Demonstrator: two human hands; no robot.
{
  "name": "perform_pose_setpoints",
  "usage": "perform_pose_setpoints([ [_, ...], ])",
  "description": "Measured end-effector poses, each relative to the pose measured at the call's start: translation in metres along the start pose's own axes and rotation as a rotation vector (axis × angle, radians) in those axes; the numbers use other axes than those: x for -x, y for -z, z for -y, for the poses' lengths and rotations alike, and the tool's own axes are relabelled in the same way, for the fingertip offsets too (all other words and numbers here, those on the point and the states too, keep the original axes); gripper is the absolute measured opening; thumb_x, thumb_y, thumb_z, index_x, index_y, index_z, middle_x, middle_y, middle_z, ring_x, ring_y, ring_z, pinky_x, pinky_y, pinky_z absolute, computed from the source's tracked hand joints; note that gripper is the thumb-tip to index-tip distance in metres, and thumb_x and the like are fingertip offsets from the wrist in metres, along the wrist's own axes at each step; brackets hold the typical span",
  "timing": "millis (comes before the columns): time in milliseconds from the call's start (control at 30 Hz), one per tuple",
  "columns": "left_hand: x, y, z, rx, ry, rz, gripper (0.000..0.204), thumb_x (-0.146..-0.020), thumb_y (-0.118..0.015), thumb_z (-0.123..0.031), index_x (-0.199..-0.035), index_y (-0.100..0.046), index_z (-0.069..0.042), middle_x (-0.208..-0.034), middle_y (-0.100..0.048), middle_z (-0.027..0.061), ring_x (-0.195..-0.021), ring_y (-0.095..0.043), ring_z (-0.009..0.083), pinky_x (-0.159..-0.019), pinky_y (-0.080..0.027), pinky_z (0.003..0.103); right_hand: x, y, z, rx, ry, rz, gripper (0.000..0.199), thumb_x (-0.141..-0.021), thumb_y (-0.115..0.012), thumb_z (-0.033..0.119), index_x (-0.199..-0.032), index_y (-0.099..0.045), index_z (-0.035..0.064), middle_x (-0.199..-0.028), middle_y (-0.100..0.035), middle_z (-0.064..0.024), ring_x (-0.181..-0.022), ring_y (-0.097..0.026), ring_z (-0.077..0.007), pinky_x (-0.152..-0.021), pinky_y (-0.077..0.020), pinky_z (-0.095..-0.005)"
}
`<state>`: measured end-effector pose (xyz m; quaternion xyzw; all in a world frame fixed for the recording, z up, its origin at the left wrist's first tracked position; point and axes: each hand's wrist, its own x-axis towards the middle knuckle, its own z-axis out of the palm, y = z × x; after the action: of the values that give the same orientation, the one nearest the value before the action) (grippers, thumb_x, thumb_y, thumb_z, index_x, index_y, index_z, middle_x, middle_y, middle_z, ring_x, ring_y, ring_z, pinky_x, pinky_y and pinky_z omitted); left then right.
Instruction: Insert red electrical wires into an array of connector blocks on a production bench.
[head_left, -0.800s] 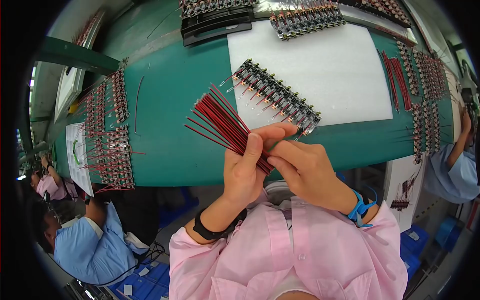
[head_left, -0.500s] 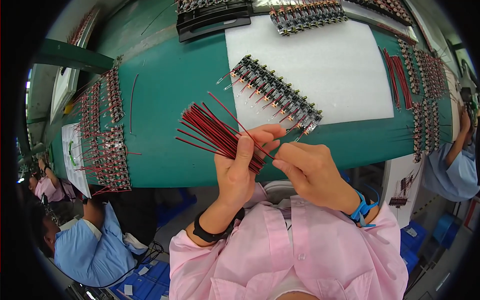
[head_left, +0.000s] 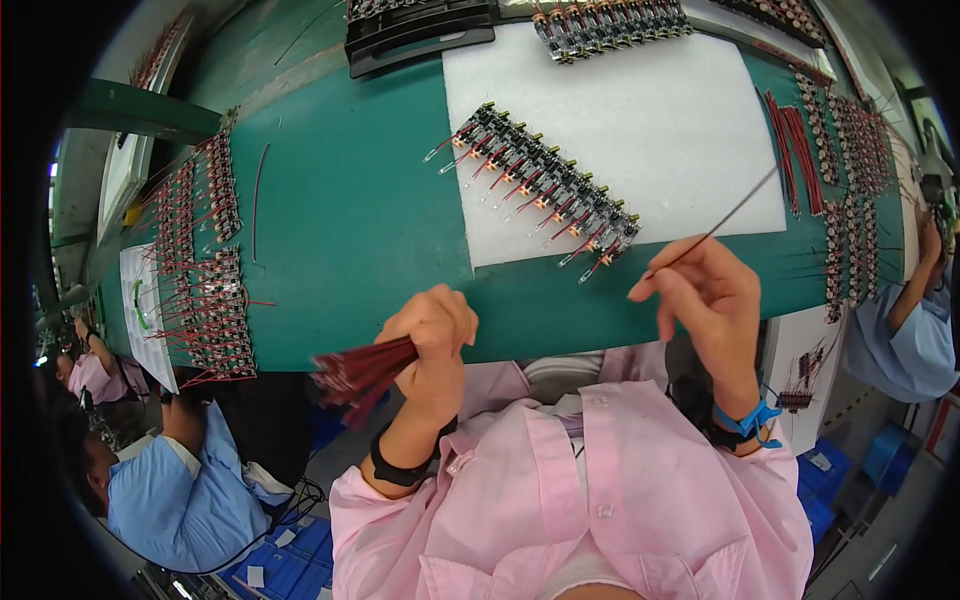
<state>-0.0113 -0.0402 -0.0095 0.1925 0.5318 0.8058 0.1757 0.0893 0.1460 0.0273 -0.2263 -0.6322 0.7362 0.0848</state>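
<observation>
The scene is viewed steeply downward from a head-worn fisheye camera, close above the green tabletop (head_left: 340, 230).

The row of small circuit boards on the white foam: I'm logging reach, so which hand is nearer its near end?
Right hand, just right of the row; left hand sits lower left.

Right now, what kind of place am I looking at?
Probably an electronics assembly line: rows of small circuit boards on a green bench, a bundle of red wires in the left hand, co-workers alongside.
</observation>
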Motion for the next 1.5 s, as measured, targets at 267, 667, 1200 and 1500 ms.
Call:
perform_pose_setpoints([
  [267, 0.007, 0.019, 0.016, -0.566, -0.151, 0.103, 0.034, -0.084, -0.044, -0.021, -0.057, -0.037, -0.001, -0.056, -0.039, 0.0034, -0.049, -0.033, 0.0123, -0.046, -0.03, 0.022, -0.009, 0.03, -0.008, 0.573, 0.349, -0.31, 0.005, -0.073, -0.05, -0.003, -0.076, -0.054, -0.0042, -0.072, -0.054, -0.0063, -0.059, -0.046, -0.0066, -0.052, -0.0338, -0.0179],
  [667, 0.012, -0.051, 0.013, -0.075, 0.328, 0.222, 0.008, -0.074, -0.056, 0.002, -0.08, -0.051, 0.001, -0.065, -0.046, -0.0016, -0.057, -0.037, 0.0024, -0.047, -0.028, 0.016, 0.013, -0.012, -0.021, 0.154, 0.313, 0.021, 0.008, -0.067, -0.055, -0.007, -0.075, -0.056, -0.0048, -0.073, -0.051, -0.0085, -0.066, -0.046, -0.0131, -0.058, -0.036, -0.0221],
  [1200, 0.017, -0.034, 0.016, -0.445, 0.063, 0.311, 0.005, -0.074, -0.057, 0.001, -0.077, -0.052, 0.001, -0.058, -0.05, 0.0004, -0.049, -0.039, 0.0035, -0.045, -0.03, 0.016, 0.017, -0.017, -0.036, 0.236, 0.331, 0.066, 0.005, -0.069, -0.055, -0.005, -0.074, -0.054, -0.0031, -0.073, -0.05, -0.0072, -0.056, -0.045, -0.0094, -0.049, -0.0348, -0.0201],
  [1500, 0.014, -0.038, 0.013, -0.395, 0.138, 0.281, 0.006, -0.076, -0.056, -0.002, -0.077, -0.051, 0.002, -0.057, -0.049, 0.0009, -0.048, -0.038, 0.0023, -0.044, -0.029, 0.015, 0.014, -0.019, -0.034, 0.26, 0.373, 0.08, 0.006, -0.07, -0.054, -0.005, -0.075, -0.053, -0.0027, -0.073, -0.05, -0.0071, -0.055, -0.045, -0.0097, -0.047, -0.0347, -0.0204],
])
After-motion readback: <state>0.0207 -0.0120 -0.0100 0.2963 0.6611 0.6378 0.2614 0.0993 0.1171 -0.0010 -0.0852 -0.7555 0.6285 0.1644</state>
